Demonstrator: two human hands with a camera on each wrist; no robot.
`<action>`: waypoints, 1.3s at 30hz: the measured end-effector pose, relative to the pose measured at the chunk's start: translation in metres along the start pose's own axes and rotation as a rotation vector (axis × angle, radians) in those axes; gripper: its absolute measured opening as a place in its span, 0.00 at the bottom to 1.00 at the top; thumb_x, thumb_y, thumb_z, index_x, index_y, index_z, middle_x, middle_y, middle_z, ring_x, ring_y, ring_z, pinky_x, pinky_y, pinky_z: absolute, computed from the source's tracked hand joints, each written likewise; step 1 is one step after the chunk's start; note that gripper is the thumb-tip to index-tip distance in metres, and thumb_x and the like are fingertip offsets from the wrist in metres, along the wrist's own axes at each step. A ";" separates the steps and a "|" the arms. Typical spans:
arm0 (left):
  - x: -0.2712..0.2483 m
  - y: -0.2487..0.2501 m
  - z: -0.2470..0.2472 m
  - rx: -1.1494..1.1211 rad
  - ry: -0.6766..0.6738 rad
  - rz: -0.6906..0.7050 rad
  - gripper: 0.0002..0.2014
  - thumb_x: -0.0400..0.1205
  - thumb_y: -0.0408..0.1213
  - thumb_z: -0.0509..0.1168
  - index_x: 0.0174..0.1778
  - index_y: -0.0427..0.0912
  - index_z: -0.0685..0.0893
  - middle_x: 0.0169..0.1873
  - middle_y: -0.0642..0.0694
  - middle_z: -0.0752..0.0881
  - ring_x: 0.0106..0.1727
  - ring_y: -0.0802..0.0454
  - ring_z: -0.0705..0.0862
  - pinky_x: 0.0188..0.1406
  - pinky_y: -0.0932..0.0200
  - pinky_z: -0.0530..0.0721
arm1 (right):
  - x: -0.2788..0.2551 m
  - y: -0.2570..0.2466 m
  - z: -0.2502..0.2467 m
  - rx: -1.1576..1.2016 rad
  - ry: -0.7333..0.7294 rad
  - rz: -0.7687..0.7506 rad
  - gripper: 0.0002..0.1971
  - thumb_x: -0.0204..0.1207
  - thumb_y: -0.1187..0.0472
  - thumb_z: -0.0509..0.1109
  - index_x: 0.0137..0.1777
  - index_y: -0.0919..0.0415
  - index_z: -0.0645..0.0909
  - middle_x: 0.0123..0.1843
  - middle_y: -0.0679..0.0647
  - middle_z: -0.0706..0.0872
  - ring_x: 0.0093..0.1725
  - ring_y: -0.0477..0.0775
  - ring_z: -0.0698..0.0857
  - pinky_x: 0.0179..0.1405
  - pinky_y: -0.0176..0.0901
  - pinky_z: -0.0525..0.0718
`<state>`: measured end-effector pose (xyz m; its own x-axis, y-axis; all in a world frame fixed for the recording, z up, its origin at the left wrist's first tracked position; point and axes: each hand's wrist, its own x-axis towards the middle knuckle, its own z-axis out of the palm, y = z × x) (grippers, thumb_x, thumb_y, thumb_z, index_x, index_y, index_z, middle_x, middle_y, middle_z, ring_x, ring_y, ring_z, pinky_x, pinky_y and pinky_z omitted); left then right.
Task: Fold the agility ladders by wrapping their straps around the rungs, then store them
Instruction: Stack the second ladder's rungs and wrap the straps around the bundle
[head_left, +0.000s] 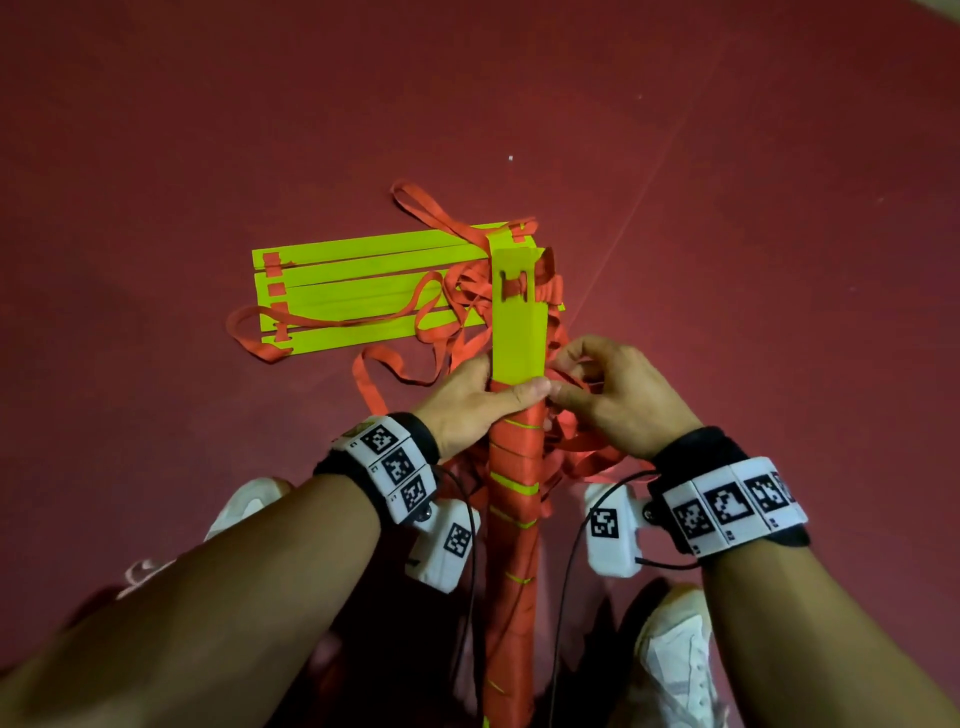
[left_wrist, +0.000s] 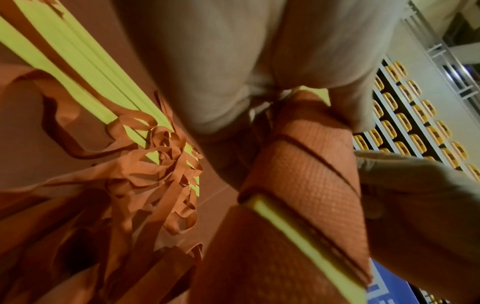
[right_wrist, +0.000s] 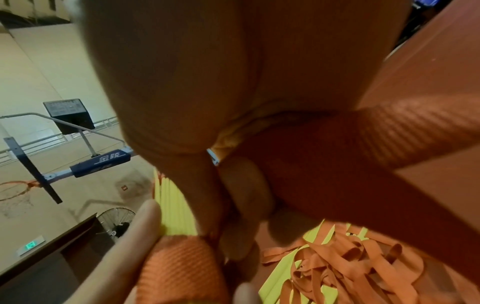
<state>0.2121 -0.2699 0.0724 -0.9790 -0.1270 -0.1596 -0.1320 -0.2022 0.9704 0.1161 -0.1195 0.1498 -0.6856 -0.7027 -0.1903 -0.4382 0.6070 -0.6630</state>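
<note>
A bundle of yellow rungs (head_left: 519, 332) stands upright between my feet, its lower length wound with red strap (head_left: 511, 519). My left hand (head_left: 483, 395) grips the bundle at the top of the wrapping, thumb across the front. My right hand (head_left: 608, 384) pinches the red strap beside that thumb, fingers curled. In the left wrist view the wrapped bundle (left_wrist: 306, 185) fills the middle; in the right wrist view a red strap (right_wrist: 389, 131) runs taut across my palm. A second agility ladder (head_left: 363, 291) lies flat on the floor behind, with loose red straps (head_left: 441, 306) tangled over it.
The dark red floor (head_left: 727, 208) stretches all around. My white shoes (head_left: 675, 665) stand either side of the bundle's base. Cables hang from the wrist cameras. A basketball hoop (right_wrist: 15, 191) and a fan (right_wrist: 116, 222) show in the right wrist view.
</note>
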 end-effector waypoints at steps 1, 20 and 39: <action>0.000 0.000 0.000 -0.027 0.016 0.005 0.20 0.73 0.54 0.75 0.54 0.45 0.86 0.45 0.48 0.93 0.49 0.48 0.91 0.64 0.38 0.85 | 0.000 0.000 -0.001 0.022 -0.006 0.006 0.07 0.77 0.58 0.78 0.47 0.56 0.81 0.36 0.50 0.88 0.35 0.54 0.87 0.40 0.55 0.86; -0.004 0.004 0.002 -0.180 0.011 0.008 0.23 0.64 0.49 0.74 0.47 0.35 0.86 0.37 0.45 0.92 0.40 0.50 0.90 0.45 0.56 0.87 | 0.004 0.019 0.000 -0.125 0.363 0.393 0.05 0.68 0.58 0.68 0.35 0.59 0.81 0.33 0.57 0.88 0.42 0.66 0.87 0.46 0.47 0.85; -0.006 0.027 -0.002 -0.268 0.157 -0.015 0.08 0.65 0.39 0.76 0.39 0.48 0.88 0.34 0.43 0.87 0.38 0.40 0.89 0.50 0.28 0.86 | 0.009 0.039 0.005 0.172 0.349 0.404 0.13 0.63 0.75 0.60 0.28 0.60 0.81 0.23 0.53 0.86 0.30 0.59 0.87 0.34 0.46 0.84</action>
<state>0.2152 -0.2765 0.0988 -0.9384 -0.2666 -0.2199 -0.0800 -0.4514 0.8887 0.0958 -0.1038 0.1191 -0.9440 -0.2445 -0.2215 -0.0201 0.7127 -0.7012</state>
